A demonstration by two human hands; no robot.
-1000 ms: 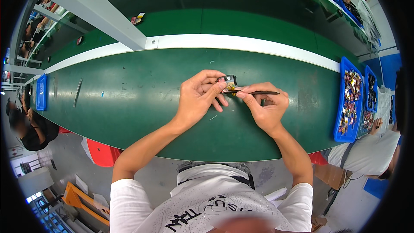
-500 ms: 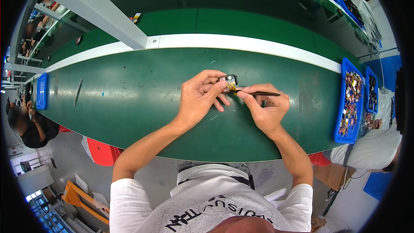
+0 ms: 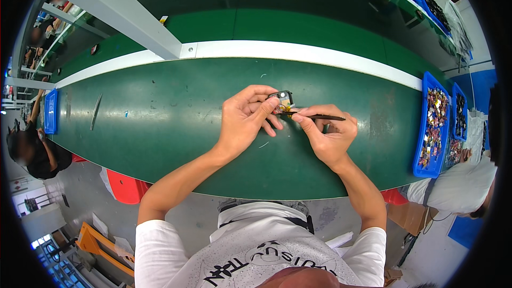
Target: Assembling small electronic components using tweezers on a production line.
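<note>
My left hand [image 3: 241,120] is closed on a small electronic device [image 3: 283,97] with a black frame and light and yellow parts inside, pinching it between thumb and fingers above the green table. With thumb and forefinger, my right hand [image 3: 335,137] grips slim dark tweezers [image 3: 326,117]. Their tip points left and meets the device's lower edge, beside my left thumb. The exact contact is too small to make out.
Blue trays [image 3: 418,166] of small colourful parts stand at the table's right end. Silver tweezers [image 3: 96,111] lie toward the left, near another blue tray [image 3: 51,112]. Beyond a white rail [image 3: 298,51] runs a green belt [image 3: 208,25]. A grey post [image 3: 122,13] rises at the far left.
Both hands keep nearly the same pose, with the tweezers still at the device. Small items on the belt have shifted left. A person at the far left has raised an arm toward the belt.
</note>
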